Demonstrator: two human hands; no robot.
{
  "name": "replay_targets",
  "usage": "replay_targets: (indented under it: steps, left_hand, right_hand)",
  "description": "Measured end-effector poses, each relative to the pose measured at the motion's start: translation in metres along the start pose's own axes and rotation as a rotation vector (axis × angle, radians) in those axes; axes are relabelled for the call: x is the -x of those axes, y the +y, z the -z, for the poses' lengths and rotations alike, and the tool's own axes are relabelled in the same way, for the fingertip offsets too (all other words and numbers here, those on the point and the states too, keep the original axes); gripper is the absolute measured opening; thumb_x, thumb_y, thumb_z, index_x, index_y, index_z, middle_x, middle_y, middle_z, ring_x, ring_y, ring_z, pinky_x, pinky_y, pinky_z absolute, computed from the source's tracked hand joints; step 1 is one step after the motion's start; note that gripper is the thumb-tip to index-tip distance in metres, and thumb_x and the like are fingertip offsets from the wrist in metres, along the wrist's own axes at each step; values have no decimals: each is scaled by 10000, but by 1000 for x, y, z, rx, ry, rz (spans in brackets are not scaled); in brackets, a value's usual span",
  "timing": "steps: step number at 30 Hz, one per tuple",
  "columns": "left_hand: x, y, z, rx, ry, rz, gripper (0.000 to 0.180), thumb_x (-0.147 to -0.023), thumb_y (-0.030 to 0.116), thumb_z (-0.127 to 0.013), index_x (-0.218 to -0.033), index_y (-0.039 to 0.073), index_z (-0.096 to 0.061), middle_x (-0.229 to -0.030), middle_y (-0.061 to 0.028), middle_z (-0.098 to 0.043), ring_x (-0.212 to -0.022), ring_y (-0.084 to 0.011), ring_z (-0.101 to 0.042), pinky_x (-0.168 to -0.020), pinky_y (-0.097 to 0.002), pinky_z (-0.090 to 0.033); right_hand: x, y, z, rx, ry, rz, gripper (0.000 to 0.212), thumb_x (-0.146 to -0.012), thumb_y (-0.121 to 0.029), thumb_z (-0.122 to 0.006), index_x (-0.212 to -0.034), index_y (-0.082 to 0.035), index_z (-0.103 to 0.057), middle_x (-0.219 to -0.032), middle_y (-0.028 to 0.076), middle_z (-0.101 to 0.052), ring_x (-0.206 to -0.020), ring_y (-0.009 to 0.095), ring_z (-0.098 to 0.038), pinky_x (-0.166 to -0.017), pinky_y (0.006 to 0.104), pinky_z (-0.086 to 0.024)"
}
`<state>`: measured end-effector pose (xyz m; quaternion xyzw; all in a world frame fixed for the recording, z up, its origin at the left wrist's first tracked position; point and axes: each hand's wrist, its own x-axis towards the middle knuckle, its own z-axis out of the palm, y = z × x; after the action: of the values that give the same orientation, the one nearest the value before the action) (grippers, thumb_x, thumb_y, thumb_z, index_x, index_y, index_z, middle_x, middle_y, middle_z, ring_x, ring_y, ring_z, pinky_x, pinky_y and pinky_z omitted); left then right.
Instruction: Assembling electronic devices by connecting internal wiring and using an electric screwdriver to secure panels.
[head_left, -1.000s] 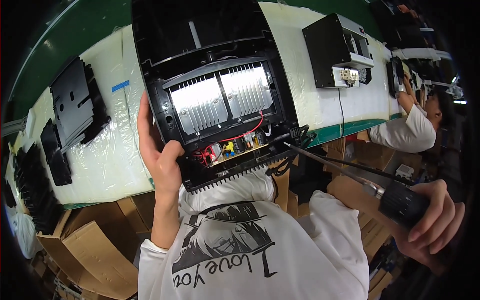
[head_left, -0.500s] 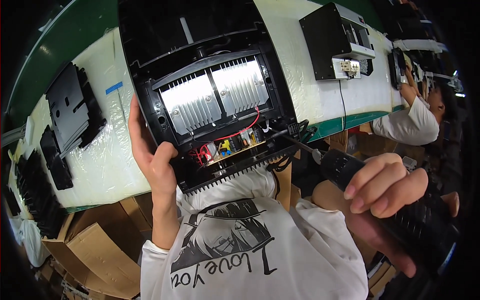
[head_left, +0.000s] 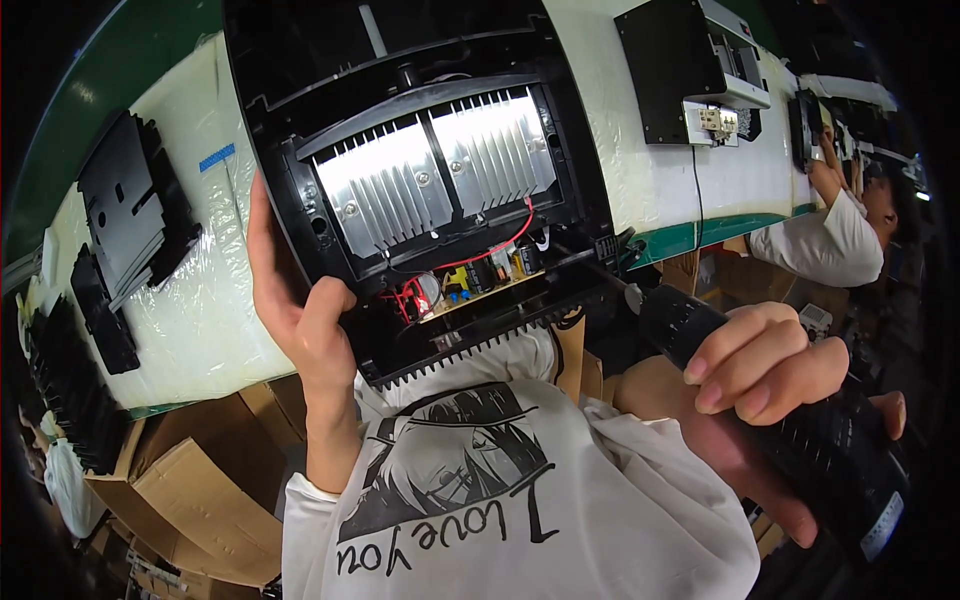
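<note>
A black plastic housing (head_left: 585,170) stands tilted in front of me, its inside showing. Two finned silver heat sinks (head_left: 385,190) sit side by side in it, above a small circuit board (head_left: 490,284) with red wires. My left hand (head_left: 315,325) grips the housing's lower left side, thumb on the near edge and fingers behind. A black power screwdriver (head_left: 685,328) is wrapped in my right hand (head_left: 770,362). Its thin shaft points into the housing's lower right corner, beside the board; the dark interior hides where the tip ends.
Flat black plastic parts (head_left: 125,210) lie on the film-covered bench (head_left: 215,310) at left. A black and silver machine (head_left: 665,80) with a cord stands at back right. Open cardboard boxes (head_left: 210,510) are below the bench. A co-worker in a white sleeve (head_left: 820,245) works at far right.
The view has shifted slightly, so the housing looks a little larger. Both hands keep their grips, and the screwdriver still points into the same corner.
</note>
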<state>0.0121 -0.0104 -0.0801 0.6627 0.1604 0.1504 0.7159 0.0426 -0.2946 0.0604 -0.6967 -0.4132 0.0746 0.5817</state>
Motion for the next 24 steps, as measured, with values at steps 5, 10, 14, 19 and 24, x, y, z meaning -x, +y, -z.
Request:
replay_targets:
  steps: [5,10,14,19,24]
  left_hand:
    - [2,1,-3,8,15,8,818,-577,-25,-397,-1386,-80,-292,-1347,-202,-422,-1171,-222,-467,-976,-228,-335]
    - [2,-2,-2,-42,29,-55,812,-584,-29,-393,-1389,-72,-295,-1352,-203,-422,-1140,-206,-493,-886,-198,-396]
    - [3,0,-2,-53,28,-8,813,-582,-28,-393,-1389,-69,-298,-1339,-197,-434,-1090,-192,-518,-837,-183,-414]
    - [3,3,-5,-32,24,5,821,-579,-17,-400,-1392,-64,-297,-1302,-180,-464,-1049,-183,-531,-831,-181,-413]
    - [3,1,-3,-61,21,-32,821,-570,3,-402,-1385,-62,-320,-1320,-182,-459,-1035,-168,-536,-743,-153,-407]
  right_hand:
    - [-15,8,-6,10,-58,-63,792,-754,-693,-550,-1335,-209,-311,-802,65,-470,-513,133,-502,-432,235,-472]
    - [-19,34,-21,-169,100,17,549,-699,-409,-788,-866,-13,-447,-722,98,-550,-621,191,-587,-615,280,-552]
    - [-28,46,-49,-131,411,314,799,-756,-698,-544,-1353,-224,-306,-838,65,-464,-530,136,-497,-432,243,-449]
    - [-18,35,-47,-31,355,183,865,-761,-708,-523,-1411,-225,-220,-822,68,-464,-529,143,-489,-433,258,-440]
    - [-25,40,-36,-48,238,229,907,-757,-712,-519,-1437,-225,-168,-799,74,-467,-528,145,-491,-436,259,-450]
